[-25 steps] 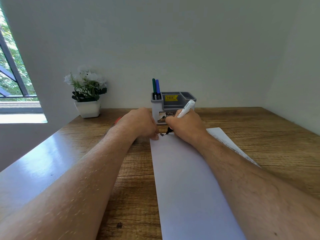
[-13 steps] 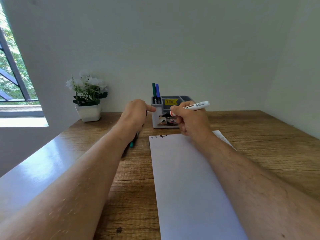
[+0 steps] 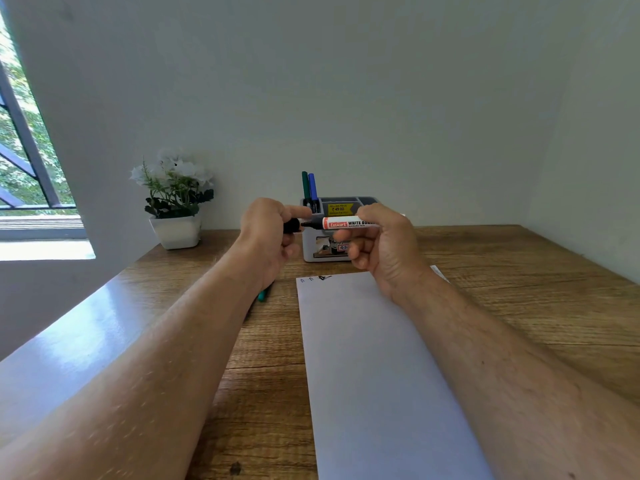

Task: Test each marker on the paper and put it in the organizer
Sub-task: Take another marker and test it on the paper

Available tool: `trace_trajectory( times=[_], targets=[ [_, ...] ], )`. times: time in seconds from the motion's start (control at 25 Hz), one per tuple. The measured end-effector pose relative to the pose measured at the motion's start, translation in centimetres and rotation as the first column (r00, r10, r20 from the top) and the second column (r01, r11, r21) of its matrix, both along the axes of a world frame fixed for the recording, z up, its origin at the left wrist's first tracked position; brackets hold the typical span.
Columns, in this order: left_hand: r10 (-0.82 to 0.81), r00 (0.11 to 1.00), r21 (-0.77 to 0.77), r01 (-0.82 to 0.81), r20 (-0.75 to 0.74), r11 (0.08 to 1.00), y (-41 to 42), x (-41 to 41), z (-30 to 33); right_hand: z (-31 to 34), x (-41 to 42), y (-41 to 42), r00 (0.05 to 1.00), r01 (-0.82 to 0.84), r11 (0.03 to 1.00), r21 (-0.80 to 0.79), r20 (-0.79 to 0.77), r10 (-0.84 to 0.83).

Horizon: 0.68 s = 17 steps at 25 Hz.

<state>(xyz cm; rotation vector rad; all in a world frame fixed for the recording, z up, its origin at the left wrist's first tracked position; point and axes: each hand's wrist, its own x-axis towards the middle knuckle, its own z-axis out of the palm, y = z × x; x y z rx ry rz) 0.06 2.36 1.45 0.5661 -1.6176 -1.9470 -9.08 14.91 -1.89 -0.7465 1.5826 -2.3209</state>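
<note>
My right hand [image 3: 382,247] holds a white whiteboard marker [image 3: 341,223] level above the desk, its black tip pointing left. My left hand [image 3: 268,233] grips the black cap [image 3: 292,225] just off that tip. Behind both hands stands the grey organizer [image 3: 346,204], with a green marker [image 3: 305,185] and a blue marker [image 3: 312,187] upright in its left slot. The white paper [image 3: 374,358] lies in front, with small test marks [image 3: 317,278] at its top left corner. A teal marker [image 3: 262,295] lies on the desk, mostly hidden under my left wrist.
A white pot of white flowers [image 3: 175,202] stands at the back left of the wooden desk [image 3: 519,282]. A window [image 3: 24,161] is on the left wall. White walls close the desk at the back and right.
My right hand lifted the marker off the paper and turned it level. My left hand rose from the paper's corner and brought the black cap to the tip.
</note>
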Motion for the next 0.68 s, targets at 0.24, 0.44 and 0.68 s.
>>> trace_trajectory(
  times=[0.24, 0.44, 0.68],
  targets=[
    [-0.042, 0.999, -0.011, 0.042, -0.001, 0.999, -0.2, -0.4, -0.3, 0.1, 0.3, -0.1, 1.0, -0.002, 0.999, 0.04, -0.027, 0.003],
    [0.07, 0.99, 0.068, -0.062, -0.12, 0.996, -1.7, -0.8, -0.4, 0.2, 0.6, 0.3, 0.981, 0.077, 0.994, 0.082, -0.186, -0.061],
    [0.123, 0.978, -0.014, -0.127, -0.167, 0.992, -2.3, -1.1, -1.0, -0.4, 1.5, 0.1, 0.614, 0.489, 0.844, 0.219, -0.774, -0.155]
  ],
)
